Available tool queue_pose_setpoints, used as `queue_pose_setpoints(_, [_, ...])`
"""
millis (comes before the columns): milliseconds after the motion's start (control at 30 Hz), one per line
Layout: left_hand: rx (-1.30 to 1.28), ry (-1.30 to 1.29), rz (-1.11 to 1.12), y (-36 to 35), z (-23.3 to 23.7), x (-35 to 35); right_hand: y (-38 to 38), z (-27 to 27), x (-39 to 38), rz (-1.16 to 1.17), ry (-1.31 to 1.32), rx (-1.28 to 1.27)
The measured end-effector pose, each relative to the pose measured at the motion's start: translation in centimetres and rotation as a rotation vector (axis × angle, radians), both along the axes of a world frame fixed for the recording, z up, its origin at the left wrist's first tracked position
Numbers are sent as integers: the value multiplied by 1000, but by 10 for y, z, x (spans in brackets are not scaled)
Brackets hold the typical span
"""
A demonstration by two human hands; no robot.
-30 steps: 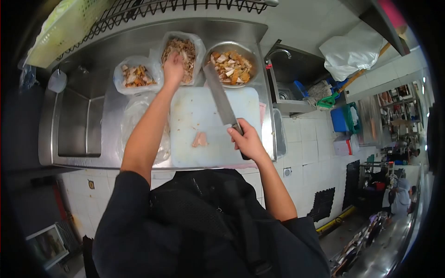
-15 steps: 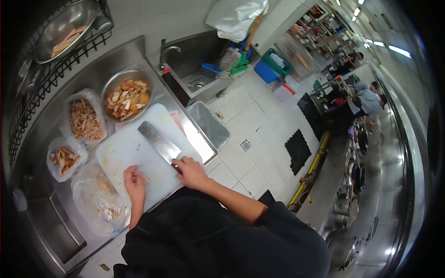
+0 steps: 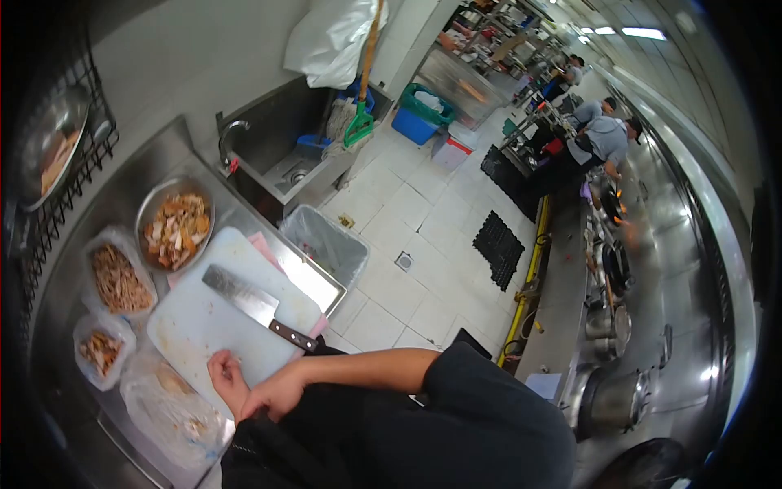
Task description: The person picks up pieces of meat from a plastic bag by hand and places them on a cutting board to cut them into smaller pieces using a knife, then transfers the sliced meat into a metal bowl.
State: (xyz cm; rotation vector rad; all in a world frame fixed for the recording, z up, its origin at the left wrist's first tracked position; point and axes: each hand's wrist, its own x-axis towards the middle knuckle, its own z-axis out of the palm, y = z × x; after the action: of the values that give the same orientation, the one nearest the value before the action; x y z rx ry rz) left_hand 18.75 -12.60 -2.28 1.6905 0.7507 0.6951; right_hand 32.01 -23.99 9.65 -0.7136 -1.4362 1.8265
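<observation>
A cleaver (image 3: 254, 303) with a dark riveted handle lies across the white cutting board (image 3: 195, 326), touched by neither hand. My left hand (image 3: 226, 376) is over the board's near edge, its fingers loosely curled and apart with nothing in them. Crossing to it, my right hand (image 3: 278, 394) is closed at the left wrist, on the edge of the black sleeve (image 3: 259, 436); its fingertips are partly hidden. Beside the left hand lies a clear plastic bag (image 3: 167, 411) with pale food inside. Beyond the board stands a metal bowl (image 3: 210, 213) of chopped meat (image 3: 175, 232).
Left of the board are a bag of shredded meat (image 3: 122, 279) and a smaller bag of browned pieces (image 3: 99, 355). A sink (image 3: 273, 155) adjoins the counter, with a lined bin (image 3: 326, 244) below. Co-workers (image 3: 601, 138) stand by the stove line (image 3: 652, 269) at right.
My right hand has let go of the cleaver handle and moved to my left wrist. The cleaver stays on the board. The view has shifted, so the counter appears lower and further left.
</observation>
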Motion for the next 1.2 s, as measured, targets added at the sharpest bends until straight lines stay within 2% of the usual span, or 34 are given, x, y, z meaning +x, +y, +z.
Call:
queue_pose_setpoints(67, [-12, -28, -24, -3, 13, 10, 2, -5, -6, 31, 60, 109])
queue_pose_setpoints(167, [-97, -21, -59, -5, 45, 22, -6, 25, -1, -15, 165, 117])
queue_pose_setpoints(233, [-140, -8, -111, -5, 57, 32, 0, 14, 0, 33, 106, 193])
queue_pose_setpoints(300, [-80, -5, -149, 1, 56, 36, 1, -2, -4, 29, 204, 193])
queue_pose_setpoints(367, [-288, 74, -185, 10, 46, 38, -5, 9, 2, 54, 243, 159])
queue_pose_setpoints(400, [-285, 70, -190, 9, 54, 42, -8, 14, 3, -3, 246, 215])
queue_pose_setpoints(467, [-603, 89, -111, 0, 83, 49, -12, 25, 3, -55, 247, 253])
queue_pose_setpoints(500, [-621, 90, -107, -3, 92, 50, -12, 31, 2, -125, 233, 290])
queue_pose_setpoints(567, [-1108, 78, -67, -2, 103, 50, -10, 37, -4, -208, 280, 293])
queue_pose_setpoints(600, [-1194, 14, -167, 3, 102, 45, -6, 36, -10, -222, 343, 256])
queue_pose_setpoints(667, [-1249, -57, -285, 0, 130, 43, -7, 45, -24, -389, 269, 448])
queue_pose_setpoints(700, [-1257, -82, -299, -2, 149, 43, -19, 76, -20, -401, 330, 372])
queue_pose_setpoints(733, [-1210, -69, -261, -9, 181, 47, -19, 87, -29, -568, 286, 486])
queue_pose_setpoints(800, [-1209, -81, -204, -16, 227, 50, -22, 113, -34, -597, 308, 489])
queue_pose_setpoints(833, [-1201, -84, -178, -19, 245, 51, -29, 129, -29, -403, 463, 276])
queue_pose_setpoints(933, [-1150, -95, -171, -31, 291, 50, -37, 170, -26, -452, 421, 263])
queue_pose_setpoints(1000, [-1151, -75, -172, -32, 301, 51, -36, 178, -31, -468, 379, 249])
queue_pose_setpoints(1067, [-1122, -62, -197, -32, 308, 54, -33, 181, -33, -602, 462, 457])
queue_pose_setpoints(1200, [-1119, -89, -151, -36, 310, 62, -35, 185, -27, -566, 481, 365])
